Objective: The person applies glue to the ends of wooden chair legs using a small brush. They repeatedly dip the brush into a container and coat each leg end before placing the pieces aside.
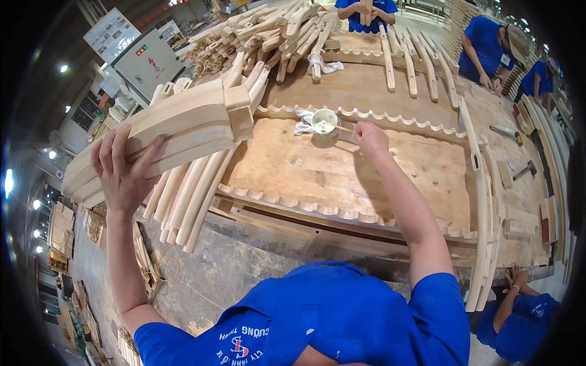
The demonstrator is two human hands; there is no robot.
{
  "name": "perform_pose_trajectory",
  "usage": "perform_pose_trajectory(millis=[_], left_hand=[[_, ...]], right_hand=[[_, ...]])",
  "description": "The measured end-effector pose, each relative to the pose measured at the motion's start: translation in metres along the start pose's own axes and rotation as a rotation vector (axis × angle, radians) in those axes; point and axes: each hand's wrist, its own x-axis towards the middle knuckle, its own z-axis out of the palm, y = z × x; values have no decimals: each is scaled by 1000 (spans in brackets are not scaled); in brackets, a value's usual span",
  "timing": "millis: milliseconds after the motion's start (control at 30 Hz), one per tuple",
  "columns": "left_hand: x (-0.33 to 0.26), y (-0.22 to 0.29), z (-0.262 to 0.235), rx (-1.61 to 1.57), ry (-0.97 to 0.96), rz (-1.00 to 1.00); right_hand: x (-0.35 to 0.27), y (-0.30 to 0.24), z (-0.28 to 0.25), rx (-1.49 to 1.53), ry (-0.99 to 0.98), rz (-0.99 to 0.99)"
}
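One hand, the left hand (126,178), has its fingers spread and thumb pressed against a long pale block (155,131), grasping it from the near side; the block is held up at the left, above a stack of strips (196,192). Such a bulky piece probably wants this wide grip, with the wrist firm so that it does not swing toward the cup.

Next comes the scalloped near rail (305,208), along the edge of the panel (281,161). Past it, the right hand (372,141) has its fingers curled closed around a thin stick (347,129), which reaches into a pale cup (330,116) of white paste (323,127). No hand steadies the cup, so a light, level stroke seems best; a hard push on its wall could tip it. A small load, scraped off on the rim, should drip less on the panel.

Just beside the cup, on its left, a white rag (303,124) lies handy for smears. Behind it runs the far rail (403,124), whose notches would be awkward to clean. Farther off, loose legs (410,70) lie side by side.
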Motion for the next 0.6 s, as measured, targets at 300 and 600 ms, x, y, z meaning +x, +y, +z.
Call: perform_pose_trajectory(millis=[300, 600], left_hand=[[-5, 1, -1, 12, -109, -34], [6, 8, 9, -8, -5, -1]], right_hand=[[6, -80, -82, 871, -206, -256], [8, -130, -164, 478, -127, -473]])
